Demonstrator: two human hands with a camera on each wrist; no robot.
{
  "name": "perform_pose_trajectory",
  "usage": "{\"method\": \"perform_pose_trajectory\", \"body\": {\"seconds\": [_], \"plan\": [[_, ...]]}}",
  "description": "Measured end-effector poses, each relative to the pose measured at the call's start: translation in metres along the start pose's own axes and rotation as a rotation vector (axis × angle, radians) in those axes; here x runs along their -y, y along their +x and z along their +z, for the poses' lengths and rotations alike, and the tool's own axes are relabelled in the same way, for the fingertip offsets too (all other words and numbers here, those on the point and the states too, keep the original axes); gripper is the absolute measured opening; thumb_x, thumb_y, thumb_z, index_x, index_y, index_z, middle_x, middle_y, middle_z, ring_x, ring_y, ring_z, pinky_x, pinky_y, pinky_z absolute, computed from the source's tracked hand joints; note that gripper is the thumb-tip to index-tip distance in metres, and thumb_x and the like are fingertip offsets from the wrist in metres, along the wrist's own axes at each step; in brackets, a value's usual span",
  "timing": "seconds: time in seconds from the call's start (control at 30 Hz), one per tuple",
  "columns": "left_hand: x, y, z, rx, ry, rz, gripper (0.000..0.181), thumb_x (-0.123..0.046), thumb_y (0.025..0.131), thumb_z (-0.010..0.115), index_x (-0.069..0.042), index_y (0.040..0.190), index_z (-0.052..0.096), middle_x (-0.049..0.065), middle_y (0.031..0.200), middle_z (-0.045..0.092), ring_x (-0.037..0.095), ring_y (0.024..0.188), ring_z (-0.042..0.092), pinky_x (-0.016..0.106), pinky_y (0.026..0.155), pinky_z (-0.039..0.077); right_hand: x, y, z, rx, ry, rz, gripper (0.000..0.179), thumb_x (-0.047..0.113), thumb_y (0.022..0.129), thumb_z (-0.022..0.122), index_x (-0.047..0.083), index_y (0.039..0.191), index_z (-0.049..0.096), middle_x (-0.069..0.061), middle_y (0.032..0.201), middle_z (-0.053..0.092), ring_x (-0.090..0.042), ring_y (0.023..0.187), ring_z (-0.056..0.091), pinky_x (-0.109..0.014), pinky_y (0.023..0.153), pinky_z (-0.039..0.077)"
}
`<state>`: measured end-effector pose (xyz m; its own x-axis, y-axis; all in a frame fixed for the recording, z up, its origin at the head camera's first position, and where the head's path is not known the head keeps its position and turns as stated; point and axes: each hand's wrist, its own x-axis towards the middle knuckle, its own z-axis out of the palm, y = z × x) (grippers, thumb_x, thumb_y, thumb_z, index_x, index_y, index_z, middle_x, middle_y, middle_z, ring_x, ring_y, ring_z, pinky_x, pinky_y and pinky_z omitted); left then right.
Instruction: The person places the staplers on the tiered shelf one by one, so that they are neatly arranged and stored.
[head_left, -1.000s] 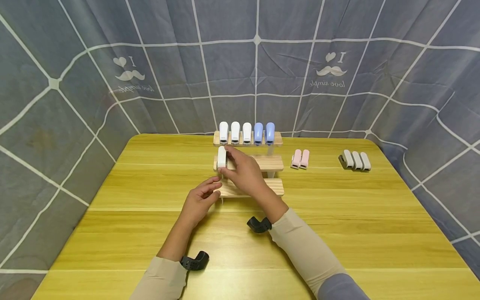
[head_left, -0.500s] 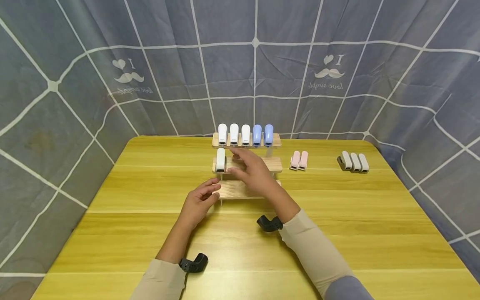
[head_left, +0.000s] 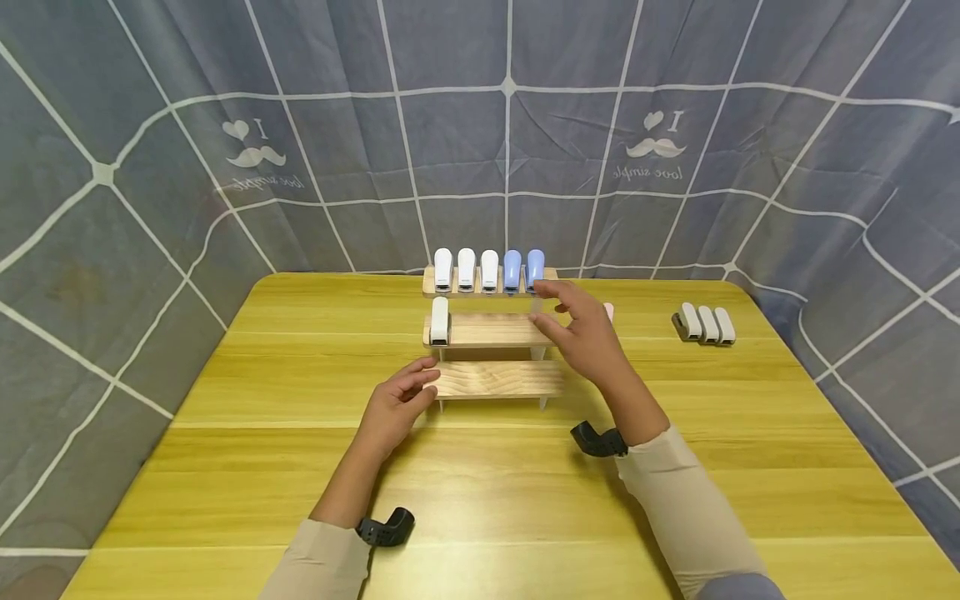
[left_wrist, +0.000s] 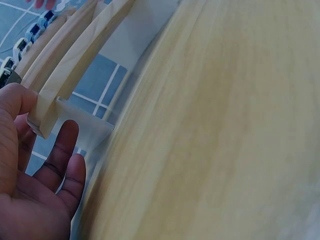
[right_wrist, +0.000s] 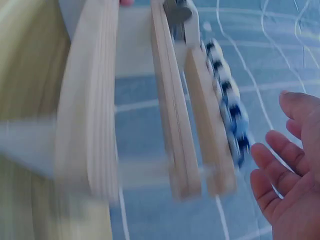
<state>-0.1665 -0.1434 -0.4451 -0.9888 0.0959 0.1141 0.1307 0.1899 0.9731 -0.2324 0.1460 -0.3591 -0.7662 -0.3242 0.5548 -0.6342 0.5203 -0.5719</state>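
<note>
A three-tier wooden stand [head_left: 495,380] with clear supports is on the table. My left hand [head_left: 397,410] holds the left end of its lowest shelf, the thumb [left_wrist: 20,99] at the board's edge in the left wrist view. One white stapler [head_left: 439,320] stands at the left end of the middle shelf. Along the top shelf is a row of small staplers: three white [head_left: 466,269] and two blue [head_left: 512,271]. My right hand [head_left: 587,335], fingers loosely bent and holding nothing, is over the stand's right end. Behind it a pink stapler [head_left: 609,312] is mostly hidden.
Three white staplers with dark bases [head_left: 707,323] sit side by side at the right of the wooden table [head_left: 480,492]. A grey curtain with white lines [head_left: 465,142] surrounds the table at the back and sides.
My right hand has let go of the white stapler on the middle shelf and moved right, now covering most of the pink staplers. My left hand has stayed at the stand.
</note>
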Motion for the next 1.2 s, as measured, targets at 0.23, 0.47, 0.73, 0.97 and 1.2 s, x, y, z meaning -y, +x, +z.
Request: {"method": "perform_pose_trajectory", "body": {"seconds": [0.23,0.47,0.73,0.97,1.2], "plan": [[0.014,0.003,0.000,-0.016,-0.014,0.016,0.027,-0.005,0.095,0.066,0.003,0.121,0.069,0.007,0.142,0.056,0.022,0.133,0.048,0.014,0.094,0.042,-0.035,-0.011,-0.031,-0.033,-0.067,0.098,0.046,0.010,0.094,0.069,0.001,0.137,0.056,-0.017,0.131,0.058,-0.034,0.119,0.054,-0.051,0.091,0.046],[0.000,-0.002,0.000,-0.006,0.009,-0.011,0.028,-0.002,0.096,0.063,0.007,0.122,0.067,0.012,0.144,0.053,0.027,0.135,0.046,0.012,0.092,0.041,-0.078,-0.028,-0.049,0.033,-0.066,0.234,0.051,0.013,0.096,0.067,0.000,0.142,0.050,-0.020,0.137,0.051,-0.038,0.125,0.048,-0.055,0.093,0.043],[-0.025,-0.011,-0.002,0.010,0.037,-0.021,0.029,-0.002,0.096,0.061,0.009,0.123,0.065,0.014,0.144,0.052,0.028,0.134,0.047,0.013,0.092,0.042,-0.117,-0.034,-0.049,0.110,-0.047,0.347,0.055,0.016,0.099,0.064,-0.003,0.146,0.043,-0.025,0.146,0.041,-0.043,0.131,0.041,-0.059,0.098,0.040],[-0.023,-0.009,-0.001,0.009,0.024,-0.006,0.028,-0.001,0.096,0.062,0.009,0.122,0.066,0.015,0.143,0.053,0.029,0.134,0.047,0.012,0.090,0.042,-0.138,-0.034,-0.049,0.228,-0.011,0.471,0.066,0.019,0.100,0.061,-0.002,0.154,0.029,-0.028,0.156,0.024,-0.046,0.138,0.032,-0.061,0.105,0.033],[-0.023,-0.009,-0.001,0.011,0.016,-0.008,0.028,-0.001,0.096,0.062,0.010,0.122,0.066,0.014,0.144,0.053,0.029,0.133,0.047,0.013,0.090,0.043,-0.152,-0.036,-0.045,0.288,-0.008,0.523,0.072,0.023,0.100,0.062,0.001,0.156,0.023,-0.025,0.158,0.023,-0.046,0.138,0.034,-0.059,0.105,0.036]]}}
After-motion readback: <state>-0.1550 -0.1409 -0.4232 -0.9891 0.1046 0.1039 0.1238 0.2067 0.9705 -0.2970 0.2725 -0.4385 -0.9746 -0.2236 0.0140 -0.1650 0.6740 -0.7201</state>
